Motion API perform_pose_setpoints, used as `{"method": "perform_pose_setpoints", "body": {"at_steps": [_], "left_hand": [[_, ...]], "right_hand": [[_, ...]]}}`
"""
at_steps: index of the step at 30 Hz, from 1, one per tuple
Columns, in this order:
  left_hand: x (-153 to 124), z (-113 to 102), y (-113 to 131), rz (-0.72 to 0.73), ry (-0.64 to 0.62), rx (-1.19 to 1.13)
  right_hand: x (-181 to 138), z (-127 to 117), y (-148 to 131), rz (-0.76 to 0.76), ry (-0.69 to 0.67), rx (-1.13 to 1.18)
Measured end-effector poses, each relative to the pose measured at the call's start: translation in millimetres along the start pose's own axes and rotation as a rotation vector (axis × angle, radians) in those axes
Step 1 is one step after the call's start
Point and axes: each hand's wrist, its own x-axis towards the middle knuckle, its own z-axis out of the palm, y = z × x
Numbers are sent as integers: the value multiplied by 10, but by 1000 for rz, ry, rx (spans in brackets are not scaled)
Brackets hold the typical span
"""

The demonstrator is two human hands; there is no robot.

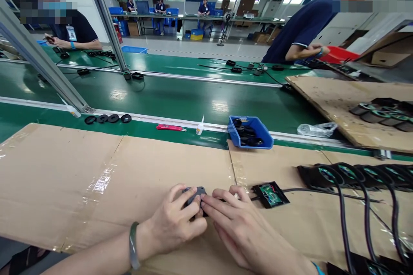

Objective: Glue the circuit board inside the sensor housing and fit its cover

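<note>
Both hands, left hand [176,219] and right hand [235,223], pinch the small dark housing [195,194] flat against the cardboard-covered bench [97,180]; even fingertip pressure should seat it squarely.

A single head-worn camera looks forward and down, close over the cardboard-covered bench [97,172].

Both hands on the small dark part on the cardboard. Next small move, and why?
Probably press it shut: the left hand and right hand pinch the dark part from both sides on the cardboard, and the open housing lies untouched just right of them.
</note>
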Motion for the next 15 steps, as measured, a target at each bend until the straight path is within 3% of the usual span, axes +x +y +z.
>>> {"method": "perform_pose_setpoints", "body": {"at_steps": [5,9,12,15], "left_hand": [[-27,13,-11,-16,16,-18],[-15,-68,-97,-66,-71,-197],[8,-202,-189,-194,-71,-417],[-5,-339,-263,-397,73,-464]], "right_hand": [[101,-16,37,13,-111,22],[200,-42,70,-42,-156,-78],[268,-66,120,-75,-209,-96],[322,-102,160,-89,-302,-92]]}}
